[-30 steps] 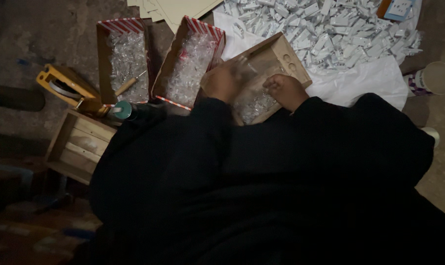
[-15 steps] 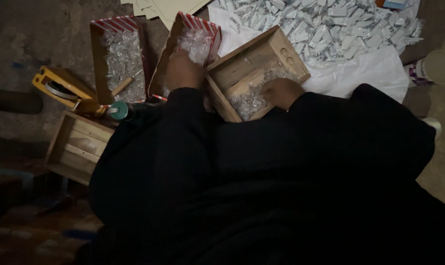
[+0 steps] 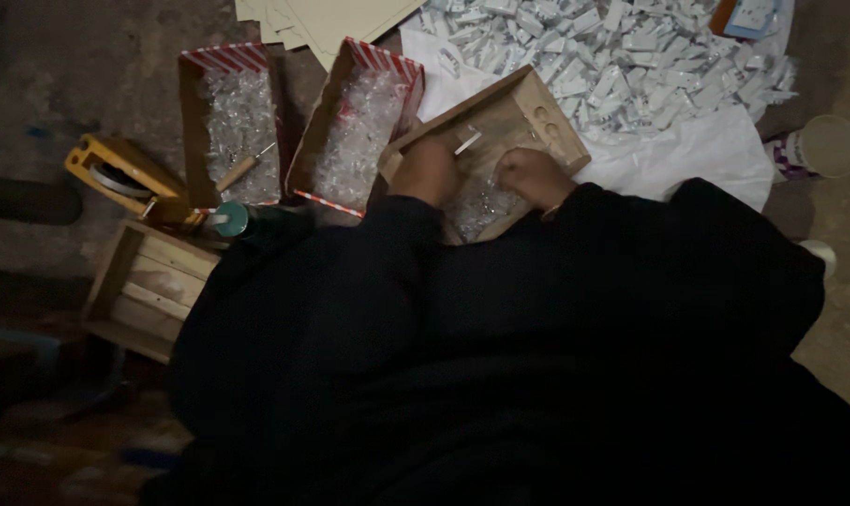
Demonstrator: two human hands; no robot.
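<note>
Both my hands are inside a slanted wooden tray (image 3: 547, 112) that holds a heap of small clear wrapped packets (image 3: 479, 201). My left hand (image 3: 425, 171) sits at the tray's left wall with its fingers curled down; its grip is hidden. My right hand (image 3: 535, 176) is curled over the packets near the tray's middle. A small white stick (image 3: 467, 142) lies in the tray between and beyond the hands. Left of the tray stands a red-striped cardboard box (image 3: 359, 136) full of the same clear packets.
A second striped box (image 3: 230, 122) of packets has a wooden-handled tool on it. Also in view are a yellow tape dispenser (image 3: 116, 173), a teal-capped bottle (image 3: 228, 220), another wooden tray (image 3: 144, 290), white packets (image 3: 622, 47) on a sheet, and a cup (image 3: 823, 145).
My left hand went from the wooden tray to the nearer striped box and has come back to the tray. My right hand stayed on the packets.
</note>
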